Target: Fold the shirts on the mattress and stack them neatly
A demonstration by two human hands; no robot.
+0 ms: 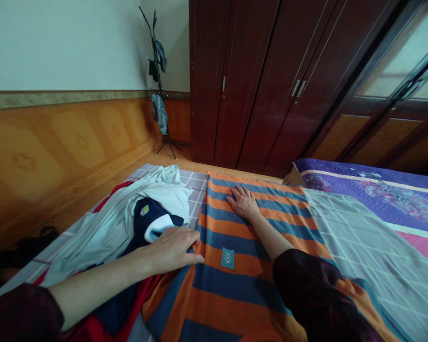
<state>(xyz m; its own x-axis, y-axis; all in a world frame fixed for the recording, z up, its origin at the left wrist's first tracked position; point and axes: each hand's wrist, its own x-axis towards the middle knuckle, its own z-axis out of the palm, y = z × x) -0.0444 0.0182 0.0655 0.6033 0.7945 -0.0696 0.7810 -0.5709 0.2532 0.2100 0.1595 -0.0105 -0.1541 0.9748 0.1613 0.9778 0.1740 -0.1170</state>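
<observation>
An orange and grey-blue striped shirt (235, 280) lies spread on the bed, with a small teal patch (228, 258) on it. My right hand (244, 202) rests flat on its upper part, fingers spread. At the shirt's left edge, my left hand (180, 247) has its thumb and curled fingers closed on the cloth. Just left of that hand is a heap of clothes: a pale garment (128, 223), a navy garment with a white band (144, 216) and some red cloth (89, 327), partly hidden under my forearm.
Pale checked bedding (364, 237) covers the bed under the shirt. Purple flowered bedding (371, 180) lies at the right. Beyond stand a dark red wardrobe (257, 85) and a black coat rack (159, 71) with things hanging on it. Dark shoes (24, 249) sit on the floor at left.
</observation>
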